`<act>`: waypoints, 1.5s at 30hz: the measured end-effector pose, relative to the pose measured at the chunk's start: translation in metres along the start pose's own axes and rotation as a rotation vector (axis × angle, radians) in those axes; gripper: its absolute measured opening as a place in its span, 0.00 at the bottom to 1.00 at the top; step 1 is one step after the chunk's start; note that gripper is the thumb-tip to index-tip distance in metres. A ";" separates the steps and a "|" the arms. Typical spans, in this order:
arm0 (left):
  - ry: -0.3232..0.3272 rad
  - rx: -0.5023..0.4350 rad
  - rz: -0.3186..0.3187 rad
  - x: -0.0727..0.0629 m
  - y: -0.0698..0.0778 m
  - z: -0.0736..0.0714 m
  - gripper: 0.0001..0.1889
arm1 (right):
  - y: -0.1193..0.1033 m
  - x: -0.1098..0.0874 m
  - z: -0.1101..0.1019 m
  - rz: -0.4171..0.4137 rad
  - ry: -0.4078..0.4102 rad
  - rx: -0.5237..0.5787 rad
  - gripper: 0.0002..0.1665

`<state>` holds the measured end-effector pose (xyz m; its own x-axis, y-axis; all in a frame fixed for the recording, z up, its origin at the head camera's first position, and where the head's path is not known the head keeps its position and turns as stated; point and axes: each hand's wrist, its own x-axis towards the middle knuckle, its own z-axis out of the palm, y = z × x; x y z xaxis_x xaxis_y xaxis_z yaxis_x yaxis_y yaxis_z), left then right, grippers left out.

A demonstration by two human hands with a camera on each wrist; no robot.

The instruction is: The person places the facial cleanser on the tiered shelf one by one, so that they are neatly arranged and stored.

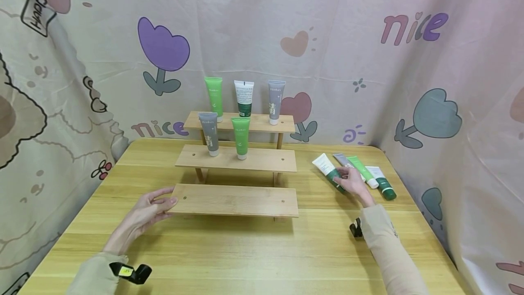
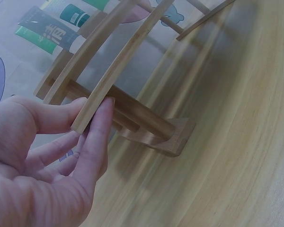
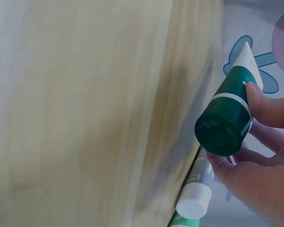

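Note:
My left hand [image 1: 149, 208] pinches the left end of the lowest board of a three-step wooden display stand [image 1: 237, 200]; the left wrist view has the thumb [image 2: 61, 116] above the board and fingers beneath. Over at the right, my right hand [image 1: 353, 183] grips a white-and-dark-green squeeze tube [image 1: 326, 165] between thumb and fingers. In the right wrist view its green cap [image 3: 220, 135] faces the camera. Beside that hand lie a grey tube [image 1: 342, 159], a light green tube [image 1: 363, 172] and another white-and-green tube [image 1: 382, 181].
On the top step stand a green tube [image 1: 214, 97], a white-and-green tube [image 1: 244, 97] and a greyish-lavender tube [image 1: 275, 101]. The middle step bears a grey tube [image 1: 209, 133] and a green tube [image 1: 241, 136]. A printed curtain [image 1: 327, 58] hangs behind the wooden table [image 1: 229, 258].

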<state>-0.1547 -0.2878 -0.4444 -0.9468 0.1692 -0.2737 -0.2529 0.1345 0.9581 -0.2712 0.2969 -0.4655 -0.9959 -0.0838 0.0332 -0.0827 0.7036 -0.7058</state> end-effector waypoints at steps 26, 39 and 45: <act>-0.006 0.002 -0.001 0.000 0.000 -0.001 0.41 | -0.059 -0.001 -0.002 0.023 -0.009 0.376 0.31; -0.006 -0.004 -0.003 0.000 0.001 -0.001 0.41 | -0.099 -0.007 0.000 -0.021 -0.008 0.476 0.32; -0.013 0.009 -0.003 0.000 0.000 -0.001 0.41 | -0.114 -0.007 0.003 -0.056 0.012 0.477 0.33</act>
<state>-0.1553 -0.2886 -0.4441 -0.9434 0.1813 -0.2778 -0.2541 0.1434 0.9565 -0.2549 0.2150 -0.3869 -0.9910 -0.1018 0.0869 -0.1136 0.2953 -0.9486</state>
